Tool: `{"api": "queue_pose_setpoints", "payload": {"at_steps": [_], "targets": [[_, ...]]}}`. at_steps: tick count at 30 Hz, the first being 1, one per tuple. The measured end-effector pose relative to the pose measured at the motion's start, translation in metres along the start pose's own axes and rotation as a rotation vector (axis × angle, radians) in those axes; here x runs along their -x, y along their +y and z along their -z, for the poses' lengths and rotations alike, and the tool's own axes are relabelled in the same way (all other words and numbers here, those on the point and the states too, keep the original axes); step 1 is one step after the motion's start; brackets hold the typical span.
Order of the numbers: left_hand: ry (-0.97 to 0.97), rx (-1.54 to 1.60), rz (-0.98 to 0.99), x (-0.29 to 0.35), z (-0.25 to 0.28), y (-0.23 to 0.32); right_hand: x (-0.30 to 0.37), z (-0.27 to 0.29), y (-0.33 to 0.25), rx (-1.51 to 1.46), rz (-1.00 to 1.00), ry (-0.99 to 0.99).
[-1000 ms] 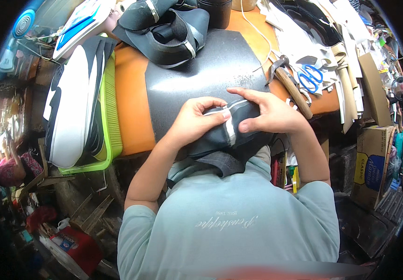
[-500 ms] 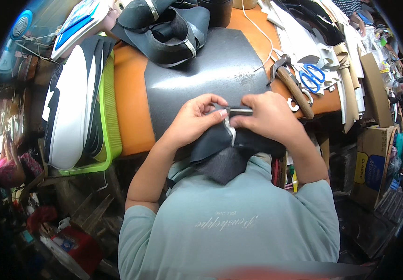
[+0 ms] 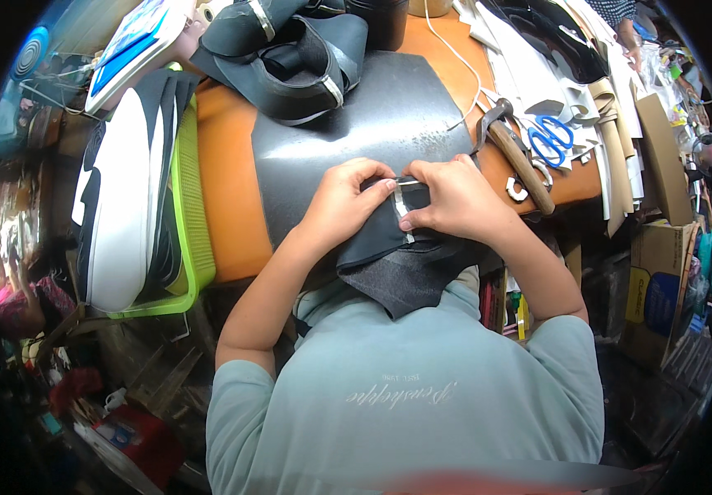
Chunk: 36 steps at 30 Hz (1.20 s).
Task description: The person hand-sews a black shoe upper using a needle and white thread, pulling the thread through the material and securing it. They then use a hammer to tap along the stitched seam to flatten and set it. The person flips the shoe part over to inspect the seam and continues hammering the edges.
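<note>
Both my hands hold a dark, flexible shoe-upper-like piece (image 3: 405,287) at the near edge of the work surface. A pale strip (image 3: 400,213) runs down its middle, and its lower part hangs over the front of my shirt. My left hand (image 3: 343,200) pinches the far edge to the left of the strip, thumb and fingers closed. On the other side my right hand (image 3: 461,200) grips the piece, its thumb pressed on the strip. A short light band shows along the top edge between the hands.
A dark sheet (image 3: 356,107) covers part of the orange table (image 3: 228,181). Similar black pieces (image 3: 290,70) lie at the back. Left stands a green basket (image 3: 199,239) with white and black cut pieces (image 3: 120,206). Right are a hammer (image 3: 521,165), blue-handled scissors (image 3: 550,140) and white sheets (image 3: 521,70).
My right hand has shifted slightly and turned, its thumb now lower on the pale strip. The grey bar-like shape between my hands no longer shows; a light band shows there. My left hand stays nearly in place.
</note>
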<state>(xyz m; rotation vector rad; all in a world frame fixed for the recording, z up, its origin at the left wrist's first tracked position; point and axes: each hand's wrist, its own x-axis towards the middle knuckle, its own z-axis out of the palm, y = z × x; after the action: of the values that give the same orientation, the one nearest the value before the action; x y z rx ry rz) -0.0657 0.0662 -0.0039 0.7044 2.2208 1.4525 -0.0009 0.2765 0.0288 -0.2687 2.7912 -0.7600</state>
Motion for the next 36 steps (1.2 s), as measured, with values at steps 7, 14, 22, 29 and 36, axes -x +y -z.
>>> {"api": "queue_pose_setpoints", "payload": {"at_steps": [7, 14, 22, 29, 36], "targets": [[-0.182, 0.279, 0.194, 0.017, 0.010, 0.017, 0.013, 0.031, -0.025, 0.017, -0.108, -0.195], [-0.242, -0.126, 0.075, -0.006, 0.013, 0.013, -0.011, 0.015, 0.014, -0.170, 0.058, -0.036], [-0.201, -0.183, 0.007, -0.003, 0.014, 0.008, -0.017, -0.001, 0.028, -0.164, 0.187, 0.013], [-0.174, -0.235, -0.137, 0.000, 0.011, 0.001, -0.013, -0.002, 0.024, -0.015, 0.259, 0.079], [-0.072, -0.451, -0.496, 0.009, 0.008, -0.007, -0.011, -0.007, 0.021, 0.151, 0.409, 0.186]]}}
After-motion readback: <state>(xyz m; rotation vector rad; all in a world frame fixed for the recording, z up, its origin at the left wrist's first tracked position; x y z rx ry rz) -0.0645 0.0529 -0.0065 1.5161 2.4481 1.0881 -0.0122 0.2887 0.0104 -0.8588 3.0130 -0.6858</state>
